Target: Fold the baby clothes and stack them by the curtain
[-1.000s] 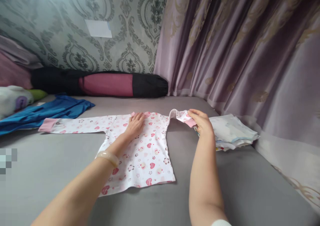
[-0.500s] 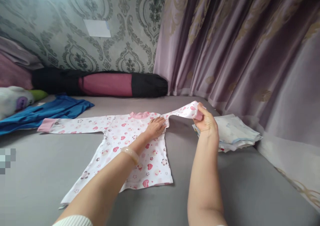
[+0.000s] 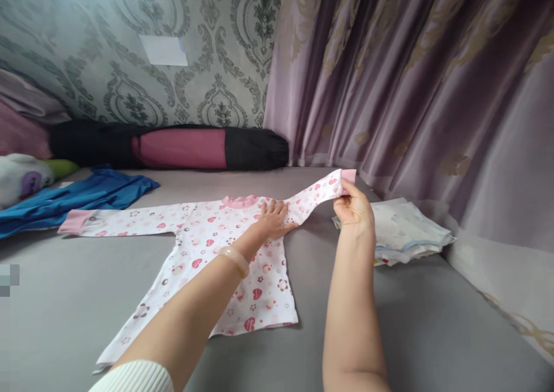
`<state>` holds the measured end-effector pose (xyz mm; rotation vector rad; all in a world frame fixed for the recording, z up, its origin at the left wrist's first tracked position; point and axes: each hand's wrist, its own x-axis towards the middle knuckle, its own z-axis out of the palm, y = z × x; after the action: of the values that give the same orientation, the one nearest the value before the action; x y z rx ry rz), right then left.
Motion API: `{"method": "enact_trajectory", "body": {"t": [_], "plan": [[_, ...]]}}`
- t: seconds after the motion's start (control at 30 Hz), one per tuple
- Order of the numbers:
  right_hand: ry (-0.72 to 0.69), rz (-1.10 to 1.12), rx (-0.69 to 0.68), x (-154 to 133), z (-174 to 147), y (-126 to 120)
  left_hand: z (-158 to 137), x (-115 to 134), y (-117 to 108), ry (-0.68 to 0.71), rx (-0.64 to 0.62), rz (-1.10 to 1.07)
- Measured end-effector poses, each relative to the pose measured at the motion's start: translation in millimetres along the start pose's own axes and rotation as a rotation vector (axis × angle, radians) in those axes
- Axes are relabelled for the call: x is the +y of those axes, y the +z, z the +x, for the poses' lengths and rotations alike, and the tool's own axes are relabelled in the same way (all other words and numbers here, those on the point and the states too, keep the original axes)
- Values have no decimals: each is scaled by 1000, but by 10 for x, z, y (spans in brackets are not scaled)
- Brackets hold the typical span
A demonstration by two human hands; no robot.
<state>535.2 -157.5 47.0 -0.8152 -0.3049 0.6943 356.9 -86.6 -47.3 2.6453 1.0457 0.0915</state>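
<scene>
A child's long-sleeved shirt (image 3: pixel 208 242), white with red hearts, flowers and pink trim, lies spread on the grey bed sheet (image 3: pixel 142 259). Its pink collar (image 3: pixel 239 201) points away from me. My left hand (image 3: pixel 274 219) rests flat near the shoulder on the right, fingers spread, pressing on the fabric. A pale bangle (image 3: pixel 235 261) circles that wrist. Pinched in my right hand (image 3: pixel 354 202) is the right-side sleeve (image 3: pixel 318 194) near its pink cuff, lifted off the sheet and stretched out. The other sleeve lies flat to the left.
Right of my right hand is a stack of folded cloths (image 3: pixel 409 230), close to the purple curtain (image 3: pixel 389 92). A blue garment (image 3: pixel 86 193) and a plush toy (image 3: pixel 21 178) lie at the left. Along the patterned wall rests a long black and maroon bag (image 3: pixel 182 146).
The right-side sleeve has straightened and its cuff now points up and outward. My left hand has shifted slightly, with its fingers spread wider at the shoulder. The view has moved a little.
</scene>
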Motion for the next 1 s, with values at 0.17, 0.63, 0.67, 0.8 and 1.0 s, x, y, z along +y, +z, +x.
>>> {"method": "enact_trajectory", "body": {"t": [0.17, 0.63, 0.67, 0.8, 1.0], "plan": [[49, 77, 39, 12, -116, 125, 81, -38, -78, -11, -115, -40], [113, 178, 150, 32, -149, 259, 82, -196, 96, 75, 83, -31], [131, 176, 149, 56, -148, 283, 77, -180, 138, 79, 150, -2], [191, 161, 142, 140, -173, 389, 84, -158, 186, 90, 208, 6], [306, 70, 109, 215, -280, 483, 7, -329, -69, 7, 174, -231]]}}
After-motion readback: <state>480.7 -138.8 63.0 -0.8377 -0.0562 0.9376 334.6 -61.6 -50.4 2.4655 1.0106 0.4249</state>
